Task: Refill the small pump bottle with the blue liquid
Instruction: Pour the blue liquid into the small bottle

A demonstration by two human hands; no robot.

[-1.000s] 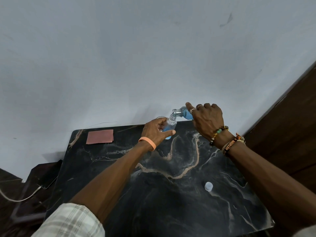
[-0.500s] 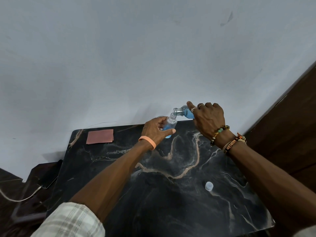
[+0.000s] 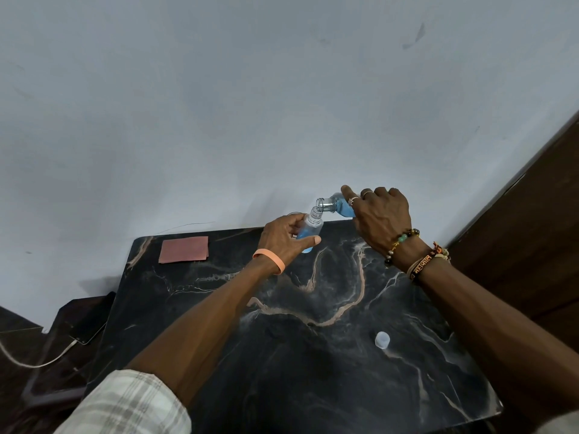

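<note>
So we're mid-pour here, partway through the refill by our reckoning. The small pump bottle is open at the top and sits over the far edge of the bench, near the wall. Blue shows only in its lower part and the upper part looks clear, so there's more to go. The bigger bottle of blue liquid is tipped with its mouth right at the small one's neck. A little translucent cap lies on the bench, well apart from both. The top has to go back on afterwards, and we can't spot a pump head anywhere.

Left hand: fingers and thumb curled round the small bottle, steadying it. Right hand: fingers wrapped over the bigger bottle's body, holding it tilted.
</note>
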